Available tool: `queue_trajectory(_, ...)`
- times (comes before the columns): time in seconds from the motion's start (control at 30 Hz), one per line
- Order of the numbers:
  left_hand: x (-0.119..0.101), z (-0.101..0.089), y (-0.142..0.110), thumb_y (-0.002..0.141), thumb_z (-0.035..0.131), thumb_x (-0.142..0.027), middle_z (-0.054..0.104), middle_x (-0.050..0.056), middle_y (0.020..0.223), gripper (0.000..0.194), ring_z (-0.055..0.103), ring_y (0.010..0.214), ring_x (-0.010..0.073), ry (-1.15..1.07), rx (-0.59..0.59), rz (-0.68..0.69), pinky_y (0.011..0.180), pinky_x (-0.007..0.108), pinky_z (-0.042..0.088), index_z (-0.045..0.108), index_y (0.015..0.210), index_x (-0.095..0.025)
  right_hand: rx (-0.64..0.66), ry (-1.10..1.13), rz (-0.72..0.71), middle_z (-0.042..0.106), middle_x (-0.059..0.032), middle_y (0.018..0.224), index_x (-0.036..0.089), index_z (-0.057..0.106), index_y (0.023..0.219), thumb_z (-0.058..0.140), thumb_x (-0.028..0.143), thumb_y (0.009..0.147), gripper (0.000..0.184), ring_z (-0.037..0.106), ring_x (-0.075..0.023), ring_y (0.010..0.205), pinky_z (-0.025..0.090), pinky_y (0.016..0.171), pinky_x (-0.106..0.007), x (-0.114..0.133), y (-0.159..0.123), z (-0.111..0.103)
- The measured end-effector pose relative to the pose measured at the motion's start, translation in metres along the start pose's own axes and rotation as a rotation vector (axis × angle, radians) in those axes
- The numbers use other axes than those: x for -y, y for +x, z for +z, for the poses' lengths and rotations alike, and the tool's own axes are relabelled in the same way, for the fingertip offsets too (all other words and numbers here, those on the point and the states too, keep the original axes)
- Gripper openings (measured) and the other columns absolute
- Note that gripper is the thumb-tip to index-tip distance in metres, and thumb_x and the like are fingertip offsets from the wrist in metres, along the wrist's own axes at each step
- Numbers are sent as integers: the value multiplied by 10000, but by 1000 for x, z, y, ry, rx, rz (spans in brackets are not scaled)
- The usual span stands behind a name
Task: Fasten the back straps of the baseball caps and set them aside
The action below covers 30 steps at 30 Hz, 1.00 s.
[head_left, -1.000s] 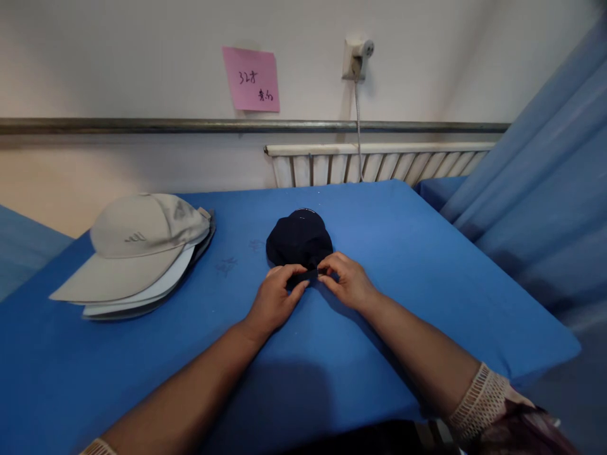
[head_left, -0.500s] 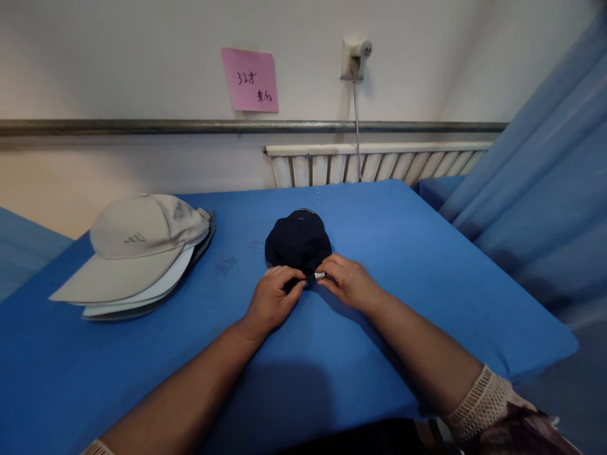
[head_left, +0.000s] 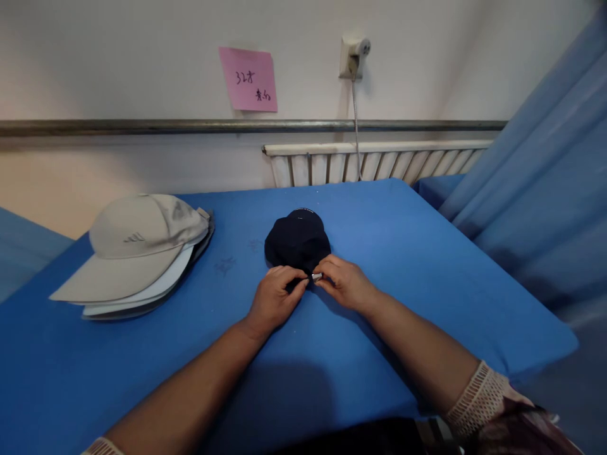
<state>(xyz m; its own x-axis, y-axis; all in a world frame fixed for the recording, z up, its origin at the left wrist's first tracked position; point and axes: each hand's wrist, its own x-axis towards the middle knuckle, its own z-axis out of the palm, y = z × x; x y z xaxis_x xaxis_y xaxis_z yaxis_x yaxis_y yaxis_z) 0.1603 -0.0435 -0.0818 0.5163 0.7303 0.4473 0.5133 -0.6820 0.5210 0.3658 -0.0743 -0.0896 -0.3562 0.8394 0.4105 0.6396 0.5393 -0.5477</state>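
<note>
A dark navy cap (head_left: 297, 240) rests on the blue-covered table (head_left: 403, 253), its brim pointing away from me. At the cap's near edge is a small silver buckle (head_left: 317, 277) on the back strap. My left hand (head_left: 276, 297) is closed in a pinch on the strap just left of the buckle. My right hand (head_left: 345, 281) pinches the buckle end of the strap from the right. The fingertips of both hands nearly meet, and they partly hide the strap.
On the left lies a stack of several caps, with a beige cap (head_left: 137, 234) on top. Behind the table are a white radiator (head_left: 379, 164), a metal rail (head_left: 190, 127) and a plugged-in socket (head_left: 351, 60). A blue curtain (head_left: 545, 170) hangs on the right.
Both hands keep their pinch at the back of the navy cap. The fingertips have drawn slightly closer together, and the buckle sits a touch further left.
</note>
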Motion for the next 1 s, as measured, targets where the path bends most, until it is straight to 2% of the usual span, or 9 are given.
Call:
queue_trajectory(0.1,1,3,-1,863,610,-229,716,13,833,74,646,778,183,-8,-7,-10,783,349,475,679,883,-212,4,15,1,621,-58,1013,196,624,1012,593,160,915,107,602,-159,862,491,761,-284,1,1,1)
queue_trajectory(0.23,4,6,-4,862,628,-274,730,12,892,123,663,828,187,-64,-48,-79,801,334,496,686,957,-222,-65,64,24,617,-53,1015,205,622,1004,607,153,902,116,595,-149,832,493,744,-282,0,1,3)
queue_trajectory(0.37,5,6,-4,867,623,-316,739,19,924,165,677,855,192,-150,-25,-146,835,337,513,693,985,-223,-98,110,20,616,-48,996,210,624,991,616,151,895,113,593,-148,823,496,738,-282,-1,0,4)
queue_trajectory(0.73,0,7,-1,844,628,-325,735,11,856,140,677,795,181,-238,-15,-248,814,326,537,698,885,-211,-29,38,21,618,-57,1053,209,604,1017,595,138,901,136,604,-174,927,493,777,-299,4,0,7)
queue_trajectory(1.0,-2,7,-1,817,655,-312,709,-1,823,116,658,766,165,-282,-31,-290,755,296,534,674,860,-206,-57,96,36,609,-47,1035,218,596,998,595,124,897,138,595,-154,871,487,748,-281,5,1,7)
